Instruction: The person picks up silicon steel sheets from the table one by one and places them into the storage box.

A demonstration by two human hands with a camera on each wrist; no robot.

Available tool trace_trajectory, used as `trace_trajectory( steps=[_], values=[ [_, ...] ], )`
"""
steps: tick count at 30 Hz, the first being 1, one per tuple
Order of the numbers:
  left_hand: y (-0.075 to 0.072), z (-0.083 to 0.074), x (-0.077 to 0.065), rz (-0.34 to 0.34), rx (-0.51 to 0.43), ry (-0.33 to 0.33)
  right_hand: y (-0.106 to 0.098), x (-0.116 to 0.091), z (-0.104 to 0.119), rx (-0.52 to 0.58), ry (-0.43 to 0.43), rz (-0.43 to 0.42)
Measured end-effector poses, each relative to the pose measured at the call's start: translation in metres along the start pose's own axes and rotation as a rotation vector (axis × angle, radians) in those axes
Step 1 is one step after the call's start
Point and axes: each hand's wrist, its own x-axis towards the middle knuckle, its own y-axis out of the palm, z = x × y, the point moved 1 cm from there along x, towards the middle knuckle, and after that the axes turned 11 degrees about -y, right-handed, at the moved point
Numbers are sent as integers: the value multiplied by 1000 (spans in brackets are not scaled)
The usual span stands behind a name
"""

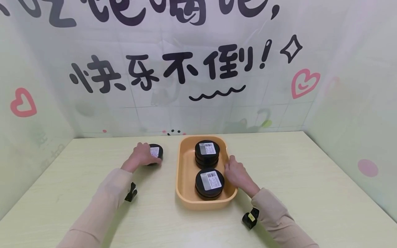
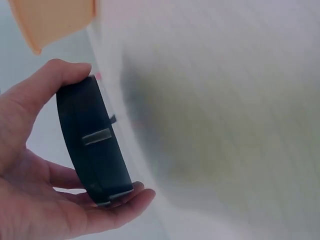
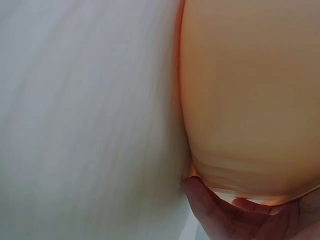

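Note:
My left hand (image 1: 142,154) holds a flat, round black container (image 2: 94,140) between thumb and fingers, left of an orange tray (image 1: 185,204). A white label shows on its top in the head view, and a short strip of tape crosses its side in the left wrist view. In the tray, a stack of similar black containers (image 1: 207,148) stands at the back, and another stack (image 1: 209,182) is in front. My right hand (image 1: 238,173) grips the tray's right side, its fingers against the outer wall in the right wrist view.
The tray stands on a pale wood-grain table (image 1: 297,193). Behind it rises a whitish wall (image 1: 173,117) with dark lettering, and printed side walls flank the table. A dark camera is strapped at each wrist.

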Motion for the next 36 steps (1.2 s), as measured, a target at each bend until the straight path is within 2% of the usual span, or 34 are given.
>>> trace_trajectory(
  steps=[17, 28, 36],
  values=[
    [-28, -20, -19, -71, -57, 117, 0, 0, 0, 2, 8, 0],
    [-34, -40, -34, -112, -75, 219, -1, 1, 1, 22, 31, 15],
    [-35, -52, -43, -127, -120, 260, -1, 1, 1, 5, 19, 3]
  ],
)
